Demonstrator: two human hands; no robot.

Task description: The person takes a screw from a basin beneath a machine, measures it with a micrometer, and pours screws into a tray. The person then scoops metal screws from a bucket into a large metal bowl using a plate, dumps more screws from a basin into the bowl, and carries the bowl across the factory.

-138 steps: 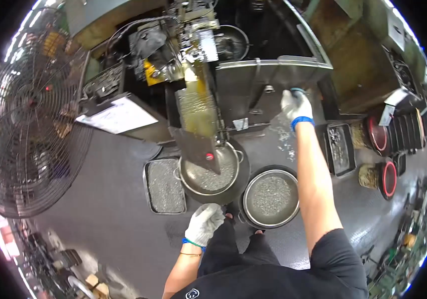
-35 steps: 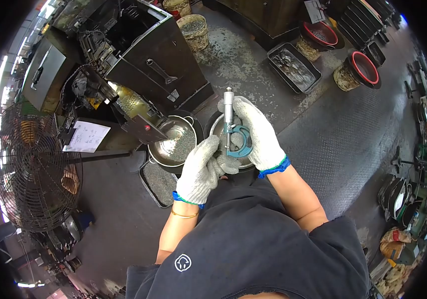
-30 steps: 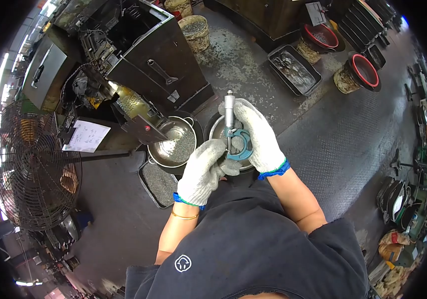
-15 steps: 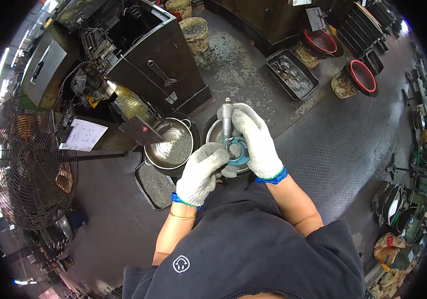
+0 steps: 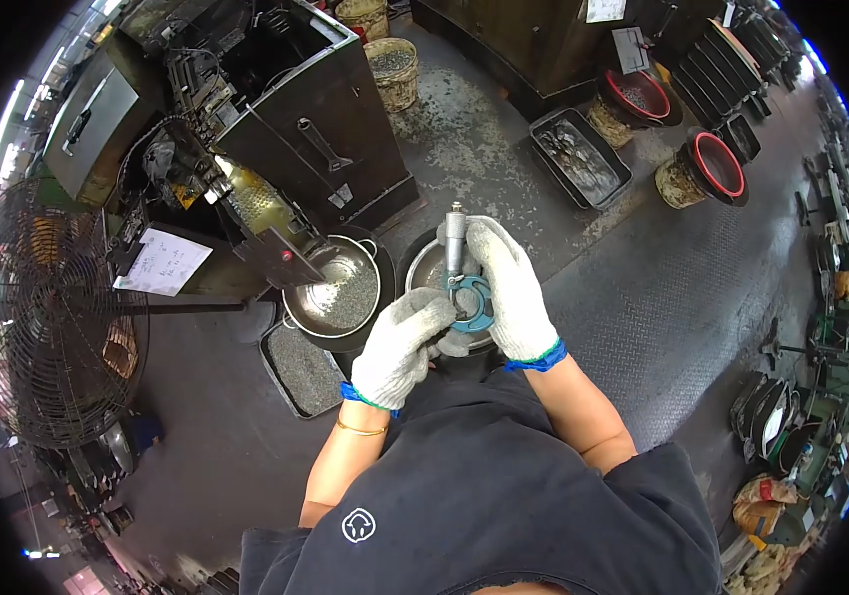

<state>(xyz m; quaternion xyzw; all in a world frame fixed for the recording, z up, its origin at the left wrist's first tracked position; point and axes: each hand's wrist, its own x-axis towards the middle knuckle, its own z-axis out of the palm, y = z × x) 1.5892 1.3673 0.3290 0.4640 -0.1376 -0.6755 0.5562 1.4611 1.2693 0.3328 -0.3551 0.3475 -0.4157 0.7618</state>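
Observation:
An outside micrometer with a silver barrel and a blue C-shaped frame stands upright in front of my body, barrel at the top. My right hand, in a white knit glove, is closed around its right side, fingers along the barrel and frame. My left hand, gloved too, is pinched at the left of the frame opening. Whatever its fingertips hold is too small and covered to make out. Behind and below the micrometer is a metal bowl, partly hidden by both hands.
To the left, a two-handled metal pan with small grey pieces sits under a machine chute. A tray of grey pieces lies below it. A large fan stands far left. Buckets, a black tray and red-rimmed baskets are ahead.
Both hands and the micrometer keep nearly the same pose. The whole view has shifted slightly, and the right hand sits a little further left in it.

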